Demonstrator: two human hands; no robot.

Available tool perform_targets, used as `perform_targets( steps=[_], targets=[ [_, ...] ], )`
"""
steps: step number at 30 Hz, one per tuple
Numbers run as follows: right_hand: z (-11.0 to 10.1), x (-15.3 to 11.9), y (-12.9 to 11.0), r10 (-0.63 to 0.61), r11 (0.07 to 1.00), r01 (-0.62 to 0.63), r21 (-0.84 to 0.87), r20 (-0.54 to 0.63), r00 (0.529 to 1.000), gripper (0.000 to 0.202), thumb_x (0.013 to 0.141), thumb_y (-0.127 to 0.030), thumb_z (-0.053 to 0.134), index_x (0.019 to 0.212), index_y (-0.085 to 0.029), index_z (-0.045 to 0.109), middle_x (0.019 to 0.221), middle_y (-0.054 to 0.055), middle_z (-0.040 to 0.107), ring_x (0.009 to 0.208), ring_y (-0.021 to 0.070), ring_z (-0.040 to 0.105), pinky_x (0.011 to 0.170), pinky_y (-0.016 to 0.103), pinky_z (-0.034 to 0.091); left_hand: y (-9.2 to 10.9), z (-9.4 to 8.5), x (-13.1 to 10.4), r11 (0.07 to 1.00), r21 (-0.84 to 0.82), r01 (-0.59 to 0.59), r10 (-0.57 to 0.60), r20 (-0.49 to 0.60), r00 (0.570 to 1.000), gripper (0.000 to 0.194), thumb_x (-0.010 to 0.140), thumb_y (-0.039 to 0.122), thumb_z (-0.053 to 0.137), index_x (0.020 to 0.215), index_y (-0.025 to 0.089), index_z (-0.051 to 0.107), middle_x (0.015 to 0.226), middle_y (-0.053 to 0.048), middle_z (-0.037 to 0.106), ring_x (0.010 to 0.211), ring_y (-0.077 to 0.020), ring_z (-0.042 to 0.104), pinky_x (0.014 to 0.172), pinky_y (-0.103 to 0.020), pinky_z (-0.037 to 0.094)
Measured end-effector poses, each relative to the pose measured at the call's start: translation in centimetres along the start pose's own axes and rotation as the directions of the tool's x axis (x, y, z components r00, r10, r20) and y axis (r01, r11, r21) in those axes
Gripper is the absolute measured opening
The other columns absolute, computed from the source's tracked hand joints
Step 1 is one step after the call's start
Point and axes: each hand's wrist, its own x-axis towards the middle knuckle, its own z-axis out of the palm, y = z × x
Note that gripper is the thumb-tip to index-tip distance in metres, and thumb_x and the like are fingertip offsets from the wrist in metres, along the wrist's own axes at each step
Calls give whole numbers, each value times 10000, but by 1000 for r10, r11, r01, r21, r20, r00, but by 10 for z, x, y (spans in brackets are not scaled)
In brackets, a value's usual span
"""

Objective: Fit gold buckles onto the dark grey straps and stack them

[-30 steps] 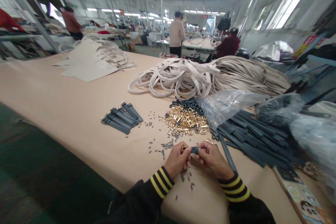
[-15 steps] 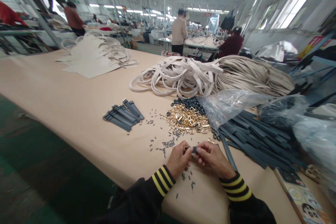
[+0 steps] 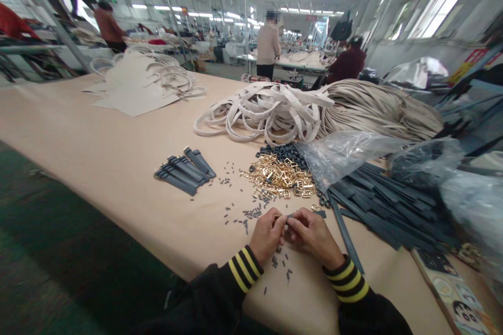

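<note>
My left hand and my right hand meet over the front of the table. Both pinch a short dark strap, and its far end shows behind my right fingers. A bit of gold metal, seemingly a buckle, peeks out at my left fingertips; the fingers hide most of it. Just beyond my hands lies a heap of gold buckles beside small black loops. Small dark pieces are scattered near my left hand. Farther left rest several dark straps with gold buckles.
Long dark strips and clear plastic bags crowd the right side. Behind them sit pale looped straps and a beige bundle. Pale fabric pieces lie at the far left. A printed box is near the right edge. People stand farther off.
My right hand has shifted slightly left, closer to my left hand, and its fingers now cover more of the strap. The strap's far end shows more behind them.
</note>
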Motion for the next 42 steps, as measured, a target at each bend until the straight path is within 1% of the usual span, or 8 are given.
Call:
perform_targets(
  steps=[3,11,19,28,33,36,39,42],
  targets=[
    [-3,-1,2,6,1000,-6,3,25,1000,258,768,-402,537,705,-154,502,593,-8,552,476,113,536,436,208,407,-2,1,-1,999,40,-13,10,74,997,271,830,395,385,676,175,424,447,66,447,341,-73,411,378,-183,335],
    [1,-2,-2,-44,999,47,-28,93,995,179,807,-336,489,766,-164,517,627,-2,572,500,116,532,491,224,423,-5,4,-2,998,49,36,-39,57,998,347,847,465,294,686,177,401,525,46,455,365,-72,435,359,-180,334],
    [0,0,0,-162,939,136,-316,-56,985,168,757,-277,538,657,-173,452,561,-39,454,532,110,429,499,212,332,-1,4,-3,998,-10,57,-57,66,996,354,843,468,298,659,177,379,511,59,425,339,-55,386,345,-172,304],
    [-3,-3,-6,-95,986,103,-129,63,993,244,796,-344,503,638,-157,495,526,-34,492,478,95,451,457,195,338,-3,1,-2,990,134,-33,14,137,990,304,829,432,372,719,163,459,528,34,490,392,-73,424,389,-184,320],
    [-8,-4,-8,-70,996,77,-54,113,991,337,864,-387,369,643,-164,490,485,-27,526,408,94,488,428,193,370,0,-1,-1,999,35,-33,26,189,982,232,803,381,448,746,156,463,575,26,539,386,-61,429,385,-173,333],
    [-20,-5,-10,-127,981,122,-153,-21,992,292,866,-384,373,764,-165,538,532,-15,557,414,103,503,436,202,395,0,-2,1,999,-28,22,-18,156,988,255,802,405,442,734,160,449,503,54,488,342,-57,405,348,-164,314],
    [-38,-6,-10,-275,913,176,-369,-236,932,248,850,-358,411,898,-165,560,734,42,611,633,147,576,584,238,442,1,-3,2,998,-49,48,-41,140,989,266,791,412,455,710,160,438,461,66,460,315,-55,393,327,-158,308],
    [-53,-6,-7,-313,814,230,-534,-69,947,229,827,-324,441,870,-161,596,864,66,616,811,181,559,720,273,417,3,-4,2,997,-61,55,-46,149,988,269,787,411,460,698,158,429,447,68,456,305,-50,384,320,-152,301]
  ],
)
